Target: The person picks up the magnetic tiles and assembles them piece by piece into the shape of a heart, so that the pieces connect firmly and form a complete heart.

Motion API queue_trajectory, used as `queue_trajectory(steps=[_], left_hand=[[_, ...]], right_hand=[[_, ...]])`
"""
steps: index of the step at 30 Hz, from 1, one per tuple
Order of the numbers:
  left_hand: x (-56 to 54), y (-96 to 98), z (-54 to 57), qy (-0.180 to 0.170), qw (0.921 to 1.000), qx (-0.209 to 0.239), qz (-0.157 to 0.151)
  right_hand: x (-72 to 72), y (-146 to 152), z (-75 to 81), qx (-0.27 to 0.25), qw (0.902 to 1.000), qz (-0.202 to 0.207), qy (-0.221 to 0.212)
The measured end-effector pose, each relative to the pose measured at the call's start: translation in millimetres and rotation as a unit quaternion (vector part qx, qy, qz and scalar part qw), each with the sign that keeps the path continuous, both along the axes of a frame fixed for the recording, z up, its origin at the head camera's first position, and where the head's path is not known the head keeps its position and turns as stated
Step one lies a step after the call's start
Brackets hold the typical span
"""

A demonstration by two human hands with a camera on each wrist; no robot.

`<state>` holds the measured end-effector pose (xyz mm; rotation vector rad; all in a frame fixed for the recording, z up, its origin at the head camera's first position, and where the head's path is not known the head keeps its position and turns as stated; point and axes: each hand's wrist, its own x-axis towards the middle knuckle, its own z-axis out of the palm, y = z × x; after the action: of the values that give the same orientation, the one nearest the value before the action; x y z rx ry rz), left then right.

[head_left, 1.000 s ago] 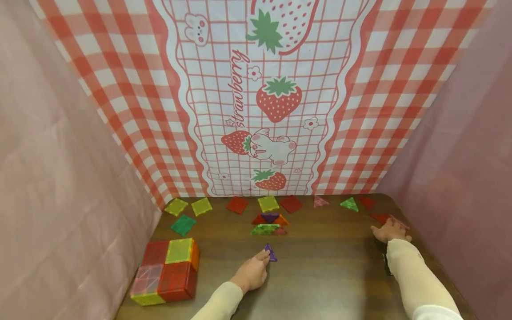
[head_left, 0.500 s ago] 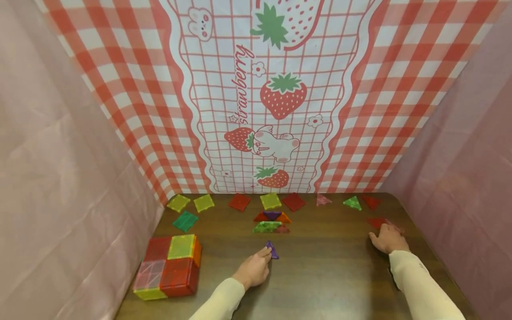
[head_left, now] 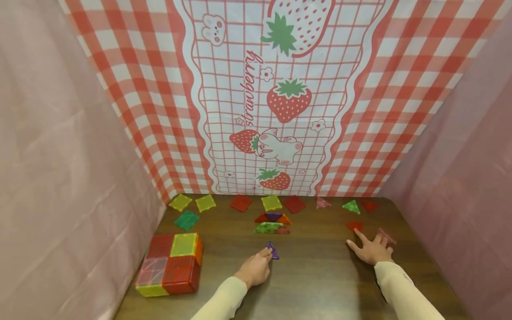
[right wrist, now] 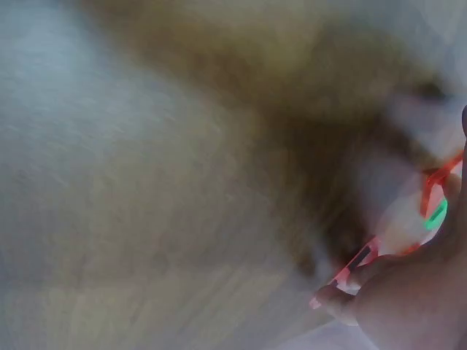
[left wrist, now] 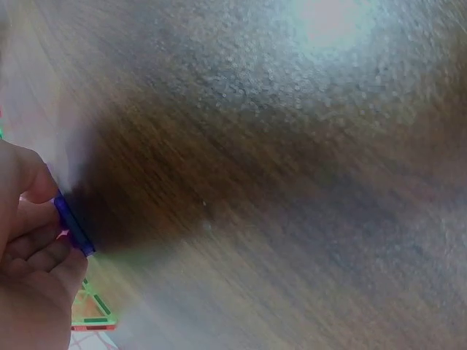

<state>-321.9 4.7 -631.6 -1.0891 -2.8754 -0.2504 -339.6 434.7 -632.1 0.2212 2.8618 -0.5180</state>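
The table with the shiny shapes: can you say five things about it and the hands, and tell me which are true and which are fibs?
1. The left hand holds a purple triangle. True.
2. The box stands on the left side of the table. True.
3. The right hand rests on the box. False: it is over on the right, by a red triangle, with its fingers spread.
4. The green square lies behind the box. True.
5. The top of the box is all blue. False: it is red, yellow and pink.
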Motion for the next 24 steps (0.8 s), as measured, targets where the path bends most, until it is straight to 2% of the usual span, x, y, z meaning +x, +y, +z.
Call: queue_trajectory(steps=[3,7,11,15,19,21,24], left_hand=[[1.1,1.4,0.0,-0.008,0.9999,-0.003,-0.007],[0.5,0.6,2.6,-0.025,0.9997,-0.006,0.002],[-0.6,-2.1,4.7,-0.037,0.9992,-0.007,0.011],[-0.1,-4.8,4.5,-0.045,0.9988,-0.007,0.017],[2.5,-6.9,4.2,-0.059,0.998,-0.004,0.023],[4.1,-7.7,4.6,-0.057,0.9981,-0.003,0.022],[7.1,-8.8,5.0,-0.054,0.9984,-0.004,0.018]], right_hand=[[10.7,-6.2,-5.0,0.003,0.9995,0.018,0.026],[17.7,-19.4,-13.0,0.037,0.9916,0.068,0.103],[16.0,-40.7,-10.9,0.067,0.975,0.125,0.171],[14.1,-65.9,-7.5,0.048,0.9587,0.185,0.21],[16.1,-95.6,-12.8,0.047,0.9361,0.238,0.255],[17.7,-111.2,-16.0,0.057,0.9267,0.256,0.27],[20.0,-133.2,-19.2,0.072,0.9195,0.273,0.273]])
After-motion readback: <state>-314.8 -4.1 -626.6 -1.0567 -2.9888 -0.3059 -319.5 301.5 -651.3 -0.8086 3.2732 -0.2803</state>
